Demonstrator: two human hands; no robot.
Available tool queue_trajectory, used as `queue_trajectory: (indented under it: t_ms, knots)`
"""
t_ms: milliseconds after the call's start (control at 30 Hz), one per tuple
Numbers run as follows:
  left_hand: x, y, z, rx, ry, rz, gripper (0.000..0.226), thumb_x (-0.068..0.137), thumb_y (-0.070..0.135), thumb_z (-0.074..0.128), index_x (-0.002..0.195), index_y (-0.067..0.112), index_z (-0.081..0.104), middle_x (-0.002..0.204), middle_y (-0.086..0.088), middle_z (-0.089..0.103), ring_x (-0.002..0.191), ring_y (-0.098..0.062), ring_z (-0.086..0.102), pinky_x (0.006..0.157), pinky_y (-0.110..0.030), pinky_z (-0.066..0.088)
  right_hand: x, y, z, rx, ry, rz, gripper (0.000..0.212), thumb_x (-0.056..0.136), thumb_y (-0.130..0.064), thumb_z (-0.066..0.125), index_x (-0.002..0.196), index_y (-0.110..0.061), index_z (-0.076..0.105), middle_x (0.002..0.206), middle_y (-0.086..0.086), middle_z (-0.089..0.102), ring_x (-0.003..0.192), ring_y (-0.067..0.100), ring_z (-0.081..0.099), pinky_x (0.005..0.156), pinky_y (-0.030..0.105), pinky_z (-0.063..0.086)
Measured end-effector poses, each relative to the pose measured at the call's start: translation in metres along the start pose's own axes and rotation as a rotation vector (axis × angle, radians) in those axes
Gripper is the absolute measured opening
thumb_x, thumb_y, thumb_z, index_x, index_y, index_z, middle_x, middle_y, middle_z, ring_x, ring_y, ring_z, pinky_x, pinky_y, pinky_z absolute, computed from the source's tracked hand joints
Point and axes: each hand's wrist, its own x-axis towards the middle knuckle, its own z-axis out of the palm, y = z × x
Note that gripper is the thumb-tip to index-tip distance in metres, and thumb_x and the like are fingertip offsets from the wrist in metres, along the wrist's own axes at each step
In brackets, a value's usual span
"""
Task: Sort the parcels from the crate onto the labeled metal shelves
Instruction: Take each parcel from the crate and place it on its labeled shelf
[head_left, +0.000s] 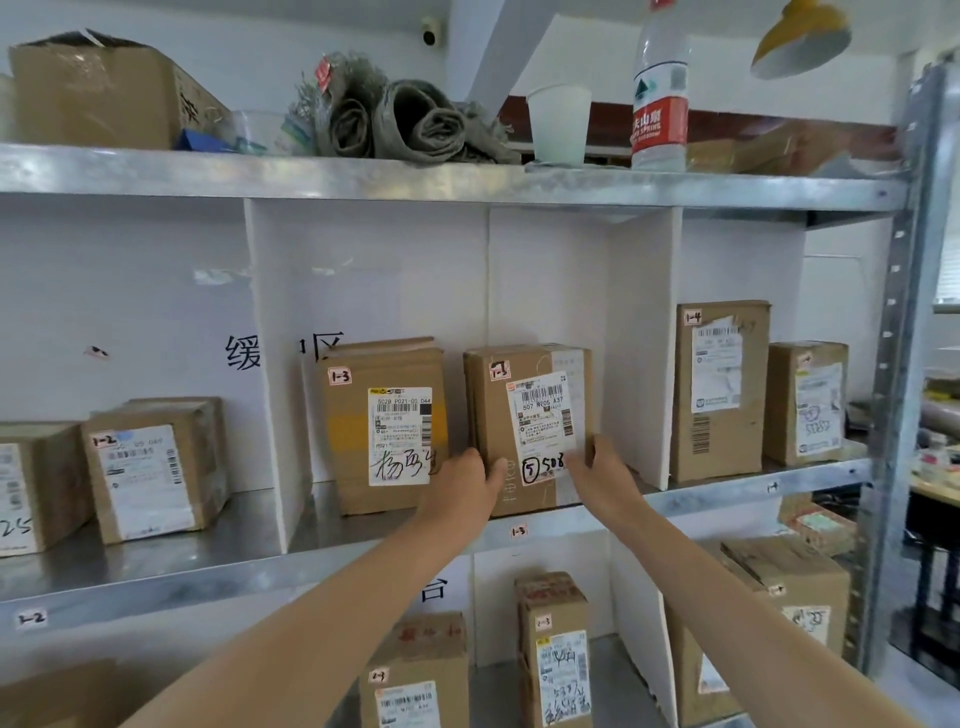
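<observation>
The parcel (524, 415) stands upright just above the 1-3 shelf tag (518, 531), left hand (465, 486) and right hand (597, 475) gripping its lower edges, fingers (494, 472) curled round them. I'd push it back squarely (label outward) before letting go.

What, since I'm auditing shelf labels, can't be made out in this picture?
Head view only:
- Held parcel: lower corners covered by the left hand and right hand holding it.
- Its shipping label: fine print too small.
- Leftmost parcel: cut off by the left edge.
- Bottom-shelf parcel: cut by the bottom edge.
- Crate: out of view.
</observation>
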Motion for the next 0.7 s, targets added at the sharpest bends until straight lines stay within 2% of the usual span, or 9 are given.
queue_trajectory:
  t_ms: [133,200,267,333,467,567,633,700]
  knots:
    - [0.010,-0.004,0.004,-0.008,0.035,-0.054,0.032,0.101,0.041,0.037,0.092,0.012,0.048,0.083,-0.003,0.057,0.072,-0.020,0.057,0.063,-0.034,0.049,0.016,0.004,0.015,0.025,-0.010,-0.005,0.024,0.104,-0.019,0.038,0.121,-0.005,0.049,0.117,0.009,0.063,0.089,0.021,0.058,0.058,0.023,0.041]
    - [0.013,-0.006,0.005,-0.020,0.036,-0.092,0.034,0.100,0.042,0.039,0.099,0.010,0.051,0.087,-0.004,0.059,0.077,-0.022,0.060,0.065,-0.035,0.051,0.021,0.004,0.021,0.025,-0.017,-0.008,0.027,0.104,-0.021,0.039,0.123,-0.004,0.049,0.114,0.008,0.062,0.087,0.020,0.058,0.063,0.026,0.045]
    - [0.016,-0.004,0.007,0.011,0.047,-0.108,0.035,0.100,0.043,0.040,0.101,0.010,0.051,0.088,-0.004,0.059,0.077,-0.022,0.060,0.062,-0.033,0.048,0.024,0.004,0.025,0.041,-0.010,-0.017,0.026,0.103,-0.020,0.039,0.124,-0.006,0.048,0.120,0.009,0.060,0.097,0.022,0.058,0.079,0.032,0.049]
    - [0.017,-0.003,0.009,0.086,0.064,-0.109,0.035,0.099,0.044,0.038,0.097,0.011,0.049,0.087,-0.004,0.058,0.076,-0.022,0.058,0.060,-0.031,0.043,0.024,0.006,0.028,0.055,-0.014,-0.018,0.025,0.103,-0.021,0.040,0.123,-0.009,0.047,0.125,0.010,0.056,0.104,0.024,0.056,0.087,0.033,0.045]
    - [0.016,-0.001,0.013,0.120,0.074,-0.113,0.038,0.100,0.043,0.033,0.090,0.010,0.049,0.079,-0.004,0.057,0.077,-0.026,0.062,0.062,-0.034,0.050,0.015,0.016,0.029,0.037,-0.072,-0.009,0.029,0.102,-0.027,0.043,0.125,-0.010,0.047,0.120,0.006,0.056,0.101,0.022,0.054,0.081,0.028,0.038]
    - [0.013,-0.003,0.015,0.091,0.068,-0.130,0.043,0.099,0.047,0.033,0.090,0.008,0.050,0.081,-0.006,0.060,0.078,-0.028,0.063,0.064,-0.036,0.053,0.006,0.024,0.029,0.024,-0.058,-0.014,0.027,0.102,-0.033,0.046,0.118,-0.013,0.050,0.112,0.001,0.057,0.096,0.019,0.054,0.077,0.029,0.039]
    - [0.008,-0.008,0.014,0.084,0.066,-0.129,0.047,0.099,0.050,0.034,0.094,0.007,0.052,0.078,-0.004,0.059,0.070,-0.024,0.061,0.058,-0.034,0.051,0.000,0.028,0.028,0.019,-0.013,-0.035,0.023,0.102,-0.033,0.045,0.114,-0.014,0.052,0.111,0.003,0.061,0.092,0.018,0.056,0.069,0.027,0.040]
    - [-0.001,-0.011,0.010,0.179,0.074,-0.094,0.048,0.099,0.050,0.033,0.097,0.007,0.052,0.076,-0.003,0.057,0.065,-0.022,0.057,0.051,-0.030,0.044,-0.008,0.030,0.027,-0.005,0.014,-0.058,0.024,0.102,-0.029,0.043,0.118,-0.015,0.055,0.115,0.005,0.061,0.100,0.019,0.058,0.076,0.029,0.045]
